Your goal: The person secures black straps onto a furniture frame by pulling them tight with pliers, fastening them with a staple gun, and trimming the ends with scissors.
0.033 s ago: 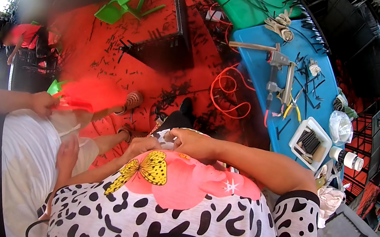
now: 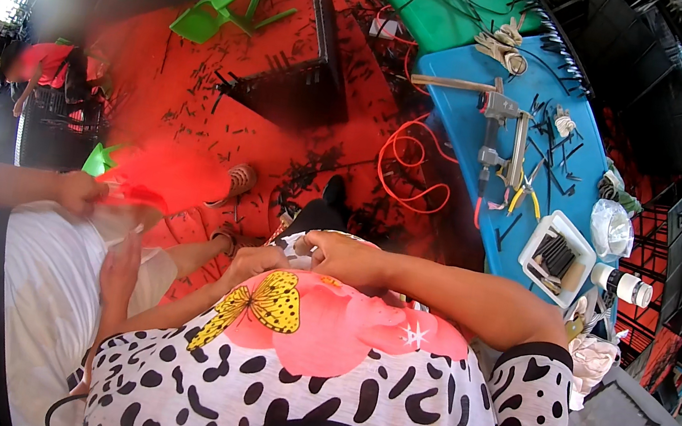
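Both of my hands lie at my lap, close together in front of my spotted shirt [image 2: 347, 395] with a butterfly print. My right hand [image 2: 342, 258] has its fingers curled in, the thumb side toward the left. Just beside it is my left hand [image 2: 254, 262], also with bent fingers and partly covered by the shirt's bulge. Whatever either hand may hold is hidden. Nearest to both is the patterned cloth [image 2: 296, 251] over my lap.
At my left, a seated person in white [image 2: 31, 287] holds a blurred red sheet [image 2: 162, 176]. A blue table [image 2: 509, 70] on the right bears a pneumatic tool [image 2: 495, 130], pliers [image 2: 527, 195] and a white tray [image 2: 541, 283]. Black offcuts and a green dustpan [image 2: 197, 22] lie on the red floor [image 2: 161, 102].
The red sheet in the neighbouring person's hand has shifted slightly, and that person's other hand has turned a little. My own hands stay where they were.
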Tool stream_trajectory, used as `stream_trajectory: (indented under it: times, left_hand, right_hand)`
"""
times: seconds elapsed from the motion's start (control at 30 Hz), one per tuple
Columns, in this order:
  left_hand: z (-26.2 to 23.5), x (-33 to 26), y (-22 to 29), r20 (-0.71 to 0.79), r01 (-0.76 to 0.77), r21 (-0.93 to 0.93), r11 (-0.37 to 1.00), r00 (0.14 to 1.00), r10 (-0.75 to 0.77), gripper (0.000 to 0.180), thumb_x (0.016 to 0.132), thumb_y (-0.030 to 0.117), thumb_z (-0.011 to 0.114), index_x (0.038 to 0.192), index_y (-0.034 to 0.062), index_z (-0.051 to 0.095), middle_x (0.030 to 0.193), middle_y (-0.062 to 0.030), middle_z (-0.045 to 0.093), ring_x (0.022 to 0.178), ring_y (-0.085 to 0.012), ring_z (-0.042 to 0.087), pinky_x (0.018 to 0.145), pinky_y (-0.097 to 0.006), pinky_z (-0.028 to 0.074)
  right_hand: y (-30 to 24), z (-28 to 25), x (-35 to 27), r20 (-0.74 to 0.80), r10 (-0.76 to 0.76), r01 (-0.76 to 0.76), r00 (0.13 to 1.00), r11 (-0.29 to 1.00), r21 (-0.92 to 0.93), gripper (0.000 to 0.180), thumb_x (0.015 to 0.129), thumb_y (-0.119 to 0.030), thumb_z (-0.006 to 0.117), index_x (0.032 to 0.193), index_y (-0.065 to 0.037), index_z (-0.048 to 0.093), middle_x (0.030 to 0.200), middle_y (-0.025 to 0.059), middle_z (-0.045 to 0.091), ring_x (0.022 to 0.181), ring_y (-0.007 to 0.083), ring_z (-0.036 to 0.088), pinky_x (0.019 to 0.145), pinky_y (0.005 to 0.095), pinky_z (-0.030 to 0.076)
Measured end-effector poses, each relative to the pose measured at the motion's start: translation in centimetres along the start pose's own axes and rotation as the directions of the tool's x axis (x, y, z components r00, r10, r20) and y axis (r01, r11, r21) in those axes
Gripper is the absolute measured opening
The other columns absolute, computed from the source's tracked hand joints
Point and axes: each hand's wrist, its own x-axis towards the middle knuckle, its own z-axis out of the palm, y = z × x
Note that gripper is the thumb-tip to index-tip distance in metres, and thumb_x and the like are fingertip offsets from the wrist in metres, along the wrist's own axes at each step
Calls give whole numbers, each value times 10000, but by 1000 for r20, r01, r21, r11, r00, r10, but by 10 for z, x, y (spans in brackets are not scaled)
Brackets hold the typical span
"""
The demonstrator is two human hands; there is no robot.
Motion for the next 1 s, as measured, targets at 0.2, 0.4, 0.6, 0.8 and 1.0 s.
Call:
stream_trajectory:
  times: [0.2, 0.4, 0.6, 0.8, 1.0]
  left_hand:
    - [-4, 3, 1, -48, -7, -13, 1000, 999, 6, 142, 733, 122, 696, 771, 15, 611, 683, -24, 565, 620, -80, 539, 524, -221, 410]
    - [3, -8, -33, -240, 91, -126, 988, 963, -120, 174, 714, 112, 718, 771, 25, 579, 696, -20, 576, 616, -57, 523, 523, -209, 411]
    - [0, 0, -5, -438, 285, -303, 910, 806, -398, 93, 752, 50, 641, 771, 33, 552, 680, 16, 564, 596, -12, 473, 485, -182, 375]
    - [-7, 10, 3, -299, 246, -703, 667, 750, -591, 114, 840, 133, 557, 839, 39, 494, 627, -49, 556, 443, -83, 471, 407, -225, 385]
    - [-14, 28, 27, -130, 281, -812, 512, 767, -628, 116, 868, 143, 522, 844, 53, 454, 576, -88, 522, 416, -149, 472, 385, -261, 384]
  right_hand:
    - [12, 6, 3, -56, -76, 75, 996, 997, -29, 558, 727, -308, 673, 1095, 79, 514, 851, 140, 619, 760, 168, 575, 665, 275, 442]
    - [14, 6, -6, -80, -17, 26, 997, 993, 117, 507, 724, -163, 674, 1121, 70, 463, 780, 87, 594, 681, 98, 536, 555, 232, 409]
    - [44, -7, -47, -646, -3, 333, 764, 858, 390, 487, 703, -29, 602, 1160, 7, 439, 954, 106, 532, 685, 111, 546, 540, 221, 429]
    - [96, -6, -142, -767, 278, 709, 578, 293, 641, 326, 828, -203, 509, 1124, -76, 459, 806, 91, 505, 635, 195, 513, 464, 267, 416]
    - [165, 44, -213, -677, 540, 599, 500, 349, 721, 256, 802, -192, 530, 1027, -77, 493, 730, 97, 505, 576, 175, 502, 407, 228, 379]
